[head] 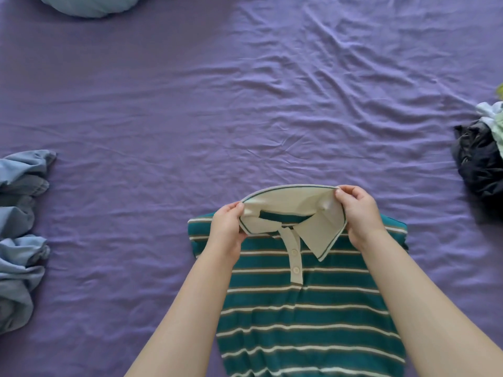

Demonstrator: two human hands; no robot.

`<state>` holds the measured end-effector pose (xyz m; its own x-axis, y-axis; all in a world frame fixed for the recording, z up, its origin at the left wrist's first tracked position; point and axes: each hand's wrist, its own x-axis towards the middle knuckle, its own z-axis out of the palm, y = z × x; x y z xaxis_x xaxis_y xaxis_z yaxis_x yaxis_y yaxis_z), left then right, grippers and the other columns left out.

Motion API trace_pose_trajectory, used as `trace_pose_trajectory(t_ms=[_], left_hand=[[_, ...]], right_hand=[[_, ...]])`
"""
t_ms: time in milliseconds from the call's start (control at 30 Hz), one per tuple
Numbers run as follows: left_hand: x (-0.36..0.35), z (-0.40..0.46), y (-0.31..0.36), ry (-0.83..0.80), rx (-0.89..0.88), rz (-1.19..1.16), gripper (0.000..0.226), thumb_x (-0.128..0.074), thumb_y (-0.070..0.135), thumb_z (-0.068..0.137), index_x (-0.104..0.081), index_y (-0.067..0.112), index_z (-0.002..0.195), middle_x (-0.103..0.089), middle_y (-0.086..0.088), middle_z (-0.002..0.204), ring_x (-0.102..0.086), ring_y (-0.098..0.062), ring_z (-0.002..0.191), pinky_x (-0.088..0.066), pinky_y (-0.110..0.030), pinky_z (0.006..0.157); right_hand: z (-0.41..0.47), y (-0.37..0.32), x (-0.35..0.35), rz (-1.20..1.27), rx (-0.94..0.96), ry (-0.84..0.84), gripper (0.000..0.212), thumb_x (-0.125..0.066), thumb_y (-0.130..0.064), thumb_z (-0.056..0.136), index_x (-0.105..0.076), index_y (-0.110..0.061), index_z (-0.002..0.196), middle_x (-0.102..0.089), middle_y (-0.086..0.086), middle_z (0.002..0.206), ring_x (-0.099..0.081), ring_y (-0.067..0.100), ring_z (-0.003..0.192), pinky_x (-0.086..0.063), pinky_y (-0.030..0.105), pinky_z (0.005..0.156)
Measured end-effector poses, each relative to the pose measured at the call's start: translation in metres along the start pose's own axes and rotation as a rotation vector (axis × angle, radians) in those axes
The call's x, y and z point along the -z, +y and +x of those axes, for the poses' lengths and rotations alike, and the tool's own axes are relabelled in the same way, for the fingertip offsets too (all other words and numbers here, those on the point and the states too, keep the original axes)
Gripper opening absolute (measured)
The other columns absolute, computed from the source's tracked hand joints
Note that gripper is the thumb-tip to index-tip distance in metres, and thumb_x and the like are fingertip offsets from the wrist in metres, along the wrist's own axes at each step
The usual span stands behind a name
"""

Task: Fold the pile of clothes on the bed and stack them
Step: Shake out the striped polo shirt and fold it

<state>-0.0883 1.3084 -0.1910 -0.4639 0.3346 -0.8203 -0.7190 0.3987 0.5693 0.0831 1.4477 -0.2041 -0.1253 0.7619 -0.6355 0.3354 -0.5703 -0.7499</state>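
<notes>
A teal polo shirt (304, 317) with white and brown stripes lies front up on the purple bed sheet (245, 104), its sides folded under. Its cream collar (294, 205) is lifted off the shirt. My left hand (227, 229) pinches the collar's left edge. My right hand (359, 213) pinches the collar's right corner. A cream button placket runs down the chest between my forearms.
Crumpled light blue garments (20, 235) lie at the left edge. A dark garment (479, 161) with pale green and white clothes (494, 118) sits at the right edge. A pale blue pillow (87, 5) shows at the top left.
</notes>
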Motion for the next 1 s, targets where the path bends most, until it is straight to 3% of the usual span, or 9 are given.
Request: trace_pose_trajectory(t_ms=[100, 200, 367, 533, 633, 733, 833, 933, 1000], left_hand=[[-0.007, 0.010, 0.008, 0.048, 0.076, -0.137, 0.012, -0.050, 0.014, 0.097, -0.060, 0.011, 0.102, -0.062, -0.009, 0.096, -0.059, -0.022, 0.085, -0.053, -0.039, 0.071], [-0.006, 0.017, 0.008, 0.149, 0.049, 0.009, 0.008, -0.054, 0.016, 0.096, -0.060, 0.019, 0.102, -0.061, -0.005, 0.101, -0.058, -0.020, 0.087, -0.053, -0.044, 0.084], [0.004, 0.015, -0.006, 0.220, -0.385, 0.728, 0.018, -0.052, 0.012, 0.094, -0.062, 0.023, 0.105, -0.059, -0.004, 0.111, -0.057, -0.016, 0.091, -0.049, -0.032, 0.084], [-0.010, 0.011, -0.015, 0.202, -0.848, 1.344, 0.032, -0.044, 0.036, 0.098, -0.065, 0.020, 0.116, -0.064, -0.001, 0.113, -0.050, -0.022, 0.103, -0.042, -0.037, 0.084], [-0.021, 0.015, -0.015, 0.125, -0.919, 1.706, 0.041, -0.045, 0.056, 0.091, -0.062, 0.022, 0.107, -0.058, 0.000, 0.104, -0.048, -0.019, 0.091, -0.038, -0.032, 0.073], [-0.023, 0.017, -0.008, 0.095, -0.879, 1.912, 0.019, -0.052, 0.032, 0.094, -0.059, 0.019, 0.105, -0.047, 0.002, 0.089, -0.045, -0.017, 0.077, -0.034, -0.030, 0.063], [-0.025, 0.022, 0.009, 0.043, -0.756, 1.771, 0.016, -0.047, 0.021, 0.094, -0.061, 0.020, 0.102, -0.053, 0.005, 0.084, -0.049, -0.017, 0.069, -0.034, -0.030, 0.056], [-0.034, 0.032, 0.029, -0.063, -0.401, 1.250, 0.025, -0.048, 0.023, 0.092, -0.059, 0.027, 0.114, -0.065, 0.004, 0.094, -0.063, -0.018, 0.080, -0.052, -0.036, 0.069], [-0.036, 0.037, 0.035, -0.095, -0.295, 0.969, 0.036, -0.054, 0.019, 0.089, -0.054, 0.023, 0.125, -0.067, -0.001, 0.087, -0.069, -0.022, 0.081, -0.057, -0.041, 0.080]], right_hand=[[0.009, -0.002, 0.003, -0.004, 0.003, 0.013, 0.003, -0.062, -0.020, 0.091, -0.062, -0.022, 0.089, -0.063, 0.002, 0.094, -0.056, 0.021, 0.084, -0.047, 0.031, 0.064], [0.021, 0.002, 0.007, -0.058, 0.022, 0.048, 0.012, -0.062, -0.017, 0.090, -0.061, -0.020, 0.102, -0.063, 0.002, 0.103, -0.057, 0.021, 0.089, -0.047, 0.032, 0.065], [0.022, 0.012, 0.014, -0.684, 0.341, 0.066, 0.016, -0.051, -0.014, 0.094, -0.063, -0.015, 0.103, -0.059, 0.004, 0.108, -0.052, 0.018, 0.097, -0.039, 0.028, 0.080], [0.004, 0.019, 0.008, -0.920, 0.602, 0.002, 0.025, -0.062, -0.034, 0.089, -0.070, -0.014, 0.103, -0.063, 0.003, 0.109, -0.047, 0.023, 0.110, -0.035, 0.032, 0.091], [-0.001, 0.022, 0.003, -1.145, 0.708, 0.052, 0.031, -0.067, -0.041, 0.083, -0.070, -0.020, 0.105, -0.058, 0.004, 0.104, -0.046, 0.025, 0.101, -0.037, 0.038, 0.085], [-0.002, 0.020, 0.004, -1.188, 0.706, 0.062, 0.023, -0.060, -0.022, 0.089, -0.068, -0.017, 0.110, -0.055, 0.005, 0.096, -0.050, 0.023, 0.088, -0.038, 0.034, 0.074], [0.004, 0.009, 0.008, -1.026, 0.599, 0.042, 0.030, -0.054, -0.018, 0.091, -0.060, -0.020, 0.121, -0.055, 0.001, 0.096, -0.053, 0.020, 0.084, -0.042, 0.031, 0.067], [0.016, -0.005, 0.005, -0.672, 0.386, -0.007, 0.036, -0.057, -0.015, 0.089, -0.058, -0.018, 0.124, -0.057, 0.000, 0.098, -0.055, 0.017, 0.088, -0.048, 0.032, 0.075], [0.019, -0.009, 0.004, -0.499, 0.311, -0.030, 0.035, -0.060, -0.013, 0.088, -0.059, -0.016, 0.123, -0.062, 0.003, 0.107, -0.057, 0.016, 0.096, -0.050, 0.032, 0.084]])
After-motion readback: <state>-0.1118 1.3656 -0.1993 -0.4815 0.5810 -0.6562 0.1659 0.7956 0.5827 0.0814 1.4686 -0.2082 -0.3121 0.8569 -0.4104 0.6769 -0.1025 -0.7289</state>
